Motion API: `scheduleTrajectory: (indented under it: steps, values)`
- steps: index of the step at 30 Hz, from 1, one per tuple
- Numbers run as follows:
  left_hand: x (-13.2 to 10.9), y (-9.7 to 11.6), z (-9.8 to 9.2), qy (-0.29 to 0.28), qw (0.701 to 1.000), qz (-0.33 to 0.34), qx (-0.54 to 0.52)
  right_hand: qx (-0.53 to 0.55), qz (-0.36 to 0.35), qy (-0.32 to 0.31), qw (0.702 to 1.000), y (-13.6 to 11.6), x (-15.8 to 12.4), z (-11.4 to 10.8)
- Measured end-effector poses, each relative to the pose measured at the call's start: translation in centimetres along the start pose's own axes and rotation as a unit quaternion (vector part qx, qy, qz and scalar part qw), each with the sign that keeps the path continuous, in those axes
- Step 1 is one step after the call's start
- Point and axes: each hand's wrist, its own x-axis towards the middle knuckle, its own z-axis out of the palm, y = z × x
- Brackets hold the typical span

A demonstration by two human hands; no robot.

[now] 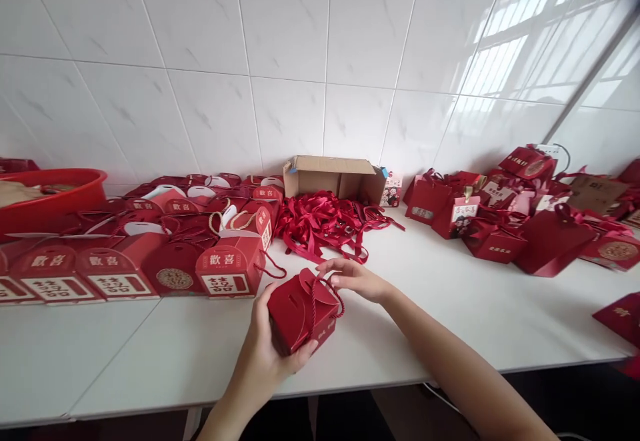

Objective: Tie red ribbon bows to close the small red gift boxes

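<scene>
A small dark red gift box [295, 314] with folded top flaps and a twisted red cord handle [314, 311] is tilted over the front part of the table. My left hand [273, 348] grips it from the left, thumb along the lower front edge and fingers around the far side. At the box's upper right corner is my right hand [355, 280], its fingers bent and apart beside the flap and the cord loop. Whether its fingertips touch the box I cannot tell. Behind the box lies a heap of red ribbons [325, 224], partly inside an open cardboard box [345, 178].
Rows of red gift boxes [227, 264] with cord handles fill the left side, beside a red plastic basin [95, 191]. On the right stand several more red boxes and bags [493, 241]. A tiled wall [285, 34] closes off the white table [390, 354] at the back.
</scene>
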Motion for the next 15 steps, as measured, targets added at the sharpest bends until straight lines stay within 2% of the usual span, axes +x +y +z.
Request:
scheduleTrajectory:
  steps: [3,8,10,12,15]
  values:
    - [0.9,-0.6,0.1,0.016,1.000,0.012,0.000,0.016,-0.004,-0.023,1.000,-0.4,-0.6,-1.1]
    - [1.1,0.0,-0.2,0.039,0.999,-0.014,-0.032,-0.026,0.031,-0.053,0.998,-0.1,-1.6,-4.1]
    - [0.9,0.3,-0.1,0.035,0.997,-0.027,-0.058,-0.062,0.042,-0.006,0.997,0.4,-1.6,-5.1]
    - [0.6,0.5,-0.1,0.022,0.996,-0.041,-0.082,-0.108,0.047,0.080,0.990,0.9,-1.2,-5.6]
    - [0.4,0.5,-0.2,0.003,0.994,-0.052,-0.097,-0.192,0.066,0.199,0.959,1.9,-0.3,-5.4]
